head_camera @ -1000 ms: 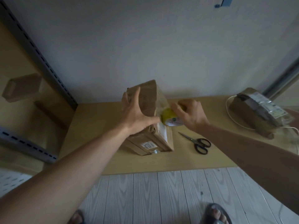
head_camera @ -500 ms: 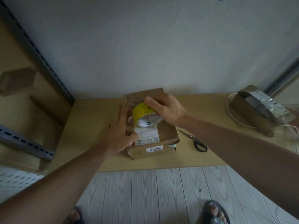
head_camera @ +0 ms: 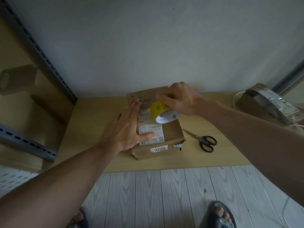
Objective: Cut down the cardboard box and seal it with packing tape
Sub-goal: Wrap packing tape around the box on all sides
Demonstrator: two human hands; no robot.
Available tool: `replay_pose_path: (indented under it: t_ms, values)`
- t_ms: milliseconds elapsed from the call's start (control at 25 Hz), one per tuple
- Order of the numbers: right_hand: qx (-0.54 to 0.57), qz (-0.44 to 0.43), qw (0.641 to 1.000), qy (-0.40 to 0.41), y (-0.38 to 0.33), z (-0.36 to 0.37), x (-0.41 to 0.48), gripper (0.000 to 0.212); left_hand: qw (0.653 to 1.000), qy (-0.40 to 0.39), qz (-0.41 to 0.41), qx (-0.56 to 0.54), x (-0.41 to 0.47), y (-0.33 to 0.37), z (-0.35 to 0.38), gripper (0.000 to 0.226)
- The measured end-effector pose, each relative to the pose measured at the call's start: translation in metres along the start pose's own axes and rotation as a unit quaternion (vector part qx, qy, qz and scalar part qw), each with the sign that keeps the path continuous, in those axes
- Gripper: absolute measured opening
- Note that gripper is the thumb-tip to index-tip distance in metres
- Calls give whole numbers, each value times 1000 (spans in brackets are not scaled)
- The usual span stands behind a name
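A brown cardboard box (head_camera: 172,134) lies flat on the wooden table (head_camera: 92,129), white shipping labels on its top and front. My left hand (head_camera: 130,129) presses flat on the box's left side, fingers straight and thumb on the label. My right hand (head_camera: 179,99) grips a yellow roll of packing tape (head_camera: 162,112) over the far part of the box top. Black scissors (head_camera: 204,140) lie on the table just right of the box.
A second wrapped parcel (head_camera: 264,104) with a white cable sits at the table's far right. Grey slotted metal shelving (head_camera: 41,53) rises on the left, with a small box (head_camera: 18,79) on it. White plank floor and my sandalled feet lie below the table edge.
The box went from standing tilted on edge to lying flat. My right hand carried the tape roll over its top and toward the far edge; my left hand flattened onto the box.
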State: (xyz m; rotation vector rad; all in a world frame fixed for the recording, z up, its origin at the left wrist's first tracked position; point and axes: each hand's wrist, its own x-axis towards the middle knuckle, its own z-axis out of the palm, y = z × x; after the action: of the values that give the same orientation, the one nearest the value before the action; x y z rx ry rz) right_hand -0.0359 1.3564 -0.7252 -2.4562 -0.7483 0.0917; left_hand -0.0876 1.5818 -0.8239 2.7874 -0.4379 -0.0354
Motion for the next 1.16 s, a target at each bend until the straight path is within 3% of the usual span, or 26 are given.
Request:
replay_pose_path:
  t_ms: [120,280,640,880,1080,1160]
  values:
    - [-85,-9,996,-20,9,-25,-16,53,1000,13,9,-23,-1,-2,3,134]
    - [-208,43,977,-8,42,-44,-36,58,999,18,15,-25,0,-4,6,133]
    - [-259,58,964,2,79,-16,-45,58,1000,-1,17,22,0,0,4,127]
    - [-240,92,966,22,92,12,-58,61,999,-18,6,42,0,0,5,125]
    - [-85,128,988,25,96,53,-66,62,985,-84,33,144,4,6,-9,99]
    - [-39,141,988,55,98,59,-67,54,982,-123,-7,145,7,27,-14,96]
